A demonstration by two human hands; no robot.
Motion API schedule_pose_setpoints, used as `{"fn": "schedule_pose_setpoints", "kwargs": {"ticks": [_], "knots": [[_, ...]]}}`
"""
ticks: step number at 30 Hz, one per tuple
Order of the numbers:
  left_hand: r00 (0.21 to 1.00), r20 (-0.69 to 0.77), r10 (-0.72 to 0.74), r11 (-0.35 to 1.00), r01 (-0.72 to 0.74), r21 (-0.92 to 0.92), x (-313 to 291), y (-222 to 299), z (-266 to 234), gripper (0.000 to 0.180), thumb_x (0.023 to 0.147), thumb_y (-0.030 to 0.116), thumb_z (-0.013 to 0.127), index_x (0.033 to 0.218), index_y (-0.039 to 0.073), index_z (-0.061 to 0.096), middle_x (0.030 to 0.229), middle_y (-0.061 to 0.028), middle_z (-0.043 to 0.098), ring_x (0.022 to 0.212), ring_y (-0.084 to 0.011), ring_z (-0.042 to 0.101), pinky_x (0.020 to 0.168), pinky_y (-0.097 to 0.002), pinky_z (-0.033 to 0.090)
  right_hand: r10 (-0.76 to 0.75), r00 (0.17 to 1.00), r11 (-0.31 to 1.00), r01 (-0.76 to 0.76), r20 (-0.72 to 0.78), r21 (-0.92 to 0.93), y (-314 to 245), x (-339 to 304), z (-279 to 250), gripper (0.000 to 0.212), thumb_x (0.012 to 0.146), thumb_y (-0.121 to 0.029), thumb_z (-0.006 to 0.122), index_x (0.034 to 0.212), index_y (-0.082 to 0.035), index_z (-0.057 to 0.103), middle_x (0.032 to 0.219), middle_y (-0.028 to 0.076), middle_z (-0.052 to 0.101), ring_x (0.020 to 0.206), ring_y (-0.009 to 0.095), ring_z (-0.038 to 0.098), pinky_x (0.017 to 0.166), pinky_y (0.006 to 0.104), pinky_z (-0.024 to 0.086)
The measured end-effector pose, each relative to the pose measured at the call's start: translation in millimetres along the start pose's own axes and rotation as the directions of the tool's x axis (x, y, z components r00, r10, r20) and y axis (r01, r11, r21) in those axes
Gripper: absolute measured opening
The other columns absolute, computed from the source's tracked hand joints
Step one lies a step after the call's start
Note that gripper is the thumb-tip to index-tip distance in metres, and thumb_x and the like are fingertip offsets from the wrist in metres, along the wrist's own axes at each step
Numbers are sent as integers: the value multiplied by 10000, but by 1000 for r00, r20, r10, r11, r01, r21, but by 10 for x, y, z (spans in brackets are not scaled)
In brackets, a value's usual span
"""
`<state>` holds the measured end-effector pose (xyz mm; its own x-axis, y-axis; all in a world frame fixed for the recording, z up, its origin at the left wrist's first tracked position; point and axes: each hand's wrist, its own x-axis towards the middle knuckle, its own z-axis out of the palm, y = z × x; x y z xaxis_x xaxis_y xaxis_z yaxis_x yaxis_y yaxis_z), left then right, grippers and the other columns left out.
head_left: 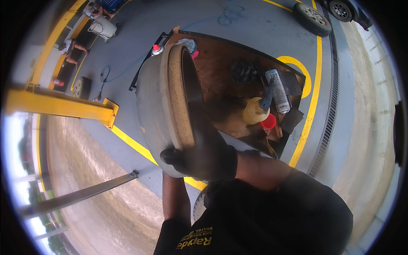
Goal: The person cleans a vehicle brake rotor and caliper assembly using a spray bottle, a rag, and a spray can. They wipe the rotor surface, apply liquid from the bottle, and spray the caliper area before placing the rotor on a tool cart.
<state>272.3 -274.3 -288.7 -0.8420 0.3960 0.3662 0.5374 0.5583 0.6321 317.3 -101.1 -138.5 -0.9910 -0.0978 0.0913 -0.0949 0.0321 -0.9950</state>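
A large, worn brake drum (154,104) fills the middle of the view, tilted on its side, with a rusty band round its open rim. My right hand (210,159), in a black glove, is closed on the drum's lower edge, partly blurred. My left forearm rises behind the drum's lower end; the drum hides that hand's fingers. Beyond it stands a brown-topped work table (225,51) with a dark frame. On the table are a yellowish bottle (255,111) with a dark top, a white spray can (278,91), a red cup or cap (268,122) and a crumpled black item (244,70).
A red-capped can (157,49) and a bunched cloth (187,43) sit at the table's far left. A yellow lift arm (63,105) reaches in from the left. Wheels (312,19) lie about the grey floor. A blue hose (229,15) coils behind. Two people sit far left.
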Motion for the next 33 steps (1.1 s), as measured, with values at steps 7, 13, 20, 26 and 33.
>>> {"fn": "schedule_pose_setpoints", "kwargs": {"ticks": [7,13,20,26,33], "knots": [[941,279,189,936,-87,-342,1310,-811,671,380,902,76,542,1267,-33,544,1000,-178,625,867,-337,584,764,-440,461,-4,914,938,144,-407,315,449,896,-316,529,820,-87,755,1284,8,517,1090,105,640,932,148,659,784,303,574],[928,98,359,885,-305,-351,1539,-1013,622,503,891,167,613,1362,24,511,1082,-208,611,970,-362,587,827,-434,460,156,795,973,-21,-586,231,666,1024,-557,541,794,-89,755,1292,-10,558,1071,69,650,968,166,643,861,326,520],[847,403,346,913,-403,63,1503,-1754,492,812,726,406,796,1398,67,490,1371,-241,491,1270,-416,473,974,-552,412,74,787,990,-130,-613,-48,992,922,-809,554,805,-129,693,1329,-1,562,1168,108,652,1034,204,639,928,324,500],[849,467,247,944,-320,83,1412,-1933,887,861,716,541,742,1391,70,490,1320,-260,473,1191,-442,465,955,-576,380,100,654,952,-283,-750,-120,301,1383,-384,607,796,-83,653,1388,-41,527,1282,182,621,1123,259,632,969,342,503],[822,508,258,965,-243,-97,1570,-1916,566,889,652,474,760,1390,62,486,1340,-253,441,1184,-456,452,953,-586,369,-16,504,853,-443,-864,-275,281,1587,-124,633,816,-86,674,1424,-96,497,1261,219,631,1122,287,637,940,349,525]]}}
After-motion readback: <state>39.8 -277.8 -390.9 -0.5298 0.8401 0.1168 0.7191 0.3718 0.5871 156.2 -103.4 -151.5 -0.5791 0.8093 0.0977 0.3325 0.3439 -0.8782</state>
